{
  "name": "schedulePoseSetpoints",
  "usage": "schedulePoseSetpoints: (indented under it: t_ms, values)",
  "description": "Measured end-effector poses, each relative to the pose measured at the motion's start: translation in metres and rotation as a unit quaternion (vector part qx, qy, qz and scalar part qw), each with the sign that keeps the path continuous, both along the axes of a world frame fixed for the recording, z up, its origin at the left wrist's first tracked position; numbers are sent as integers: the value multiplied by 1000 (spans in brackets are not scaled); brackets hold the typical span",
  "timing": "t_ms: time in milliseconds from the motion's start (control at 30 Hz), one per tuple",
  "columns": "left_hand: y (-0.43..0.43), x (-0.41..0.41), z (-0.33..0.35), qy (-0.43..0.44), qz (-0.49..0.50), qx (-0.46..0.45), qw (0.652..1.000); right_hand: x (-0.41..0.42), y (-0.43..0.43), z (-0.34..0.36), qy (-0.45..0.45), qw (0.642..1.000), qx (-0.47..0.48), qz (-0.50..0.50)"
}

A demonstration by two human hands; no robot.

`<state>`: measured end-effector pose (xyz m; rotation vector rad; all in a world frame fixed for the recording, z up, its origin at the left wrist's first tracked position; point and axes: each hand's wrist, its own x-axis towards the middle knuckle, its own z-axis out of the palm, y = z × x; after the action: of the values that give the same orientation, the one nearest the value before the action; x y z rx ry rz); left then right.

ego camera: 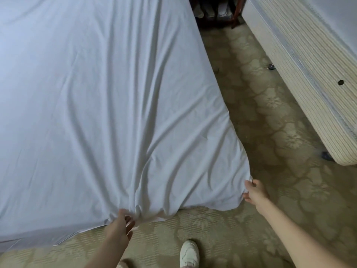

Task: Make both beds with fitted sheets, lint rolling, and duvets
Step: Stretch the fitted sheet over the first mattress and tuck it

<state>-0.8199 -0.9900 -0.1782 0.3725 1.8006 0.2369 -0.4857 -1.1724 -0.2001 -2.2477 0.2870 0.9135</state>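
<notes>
Free: patterned beige carpet aisle (260, 122) beyond right hand (255, 192); striped beige bed base (309, 89) blocks further right; wrinkled white sheet (96, 113) blocks left.

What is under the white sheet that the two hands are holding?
The white sheet covers everything beneath it, so no mattress can be seen. Past its edge, which the left hand and right hand hold, only patterned carpet shows.
</notes>
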Motion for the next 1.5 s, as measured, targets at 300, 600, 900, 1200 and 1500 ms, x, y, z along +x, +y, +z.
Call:
schedulePoseSetpoints:
  t_ms: [300,600,900,1200,1500]
  values:
    - [6,-13,-4,24,-37,7,999,14,-29,16,-147,986,-65,-48]
    - [-1,-15,13,27,-72,33,996,61,-57,77,-192,969,-150,-44]
    - [-4,-9,22,30,-54,43,997,57,-68,80,-175,971,-161,-38]
    - [-5,-6,-9,50,-36,23,998,59,-56,31,-120,971,-199,-55]
    - [-2,-13,-34,25,-26,16,999,43,-36,-14,-71,981,-172,-53]
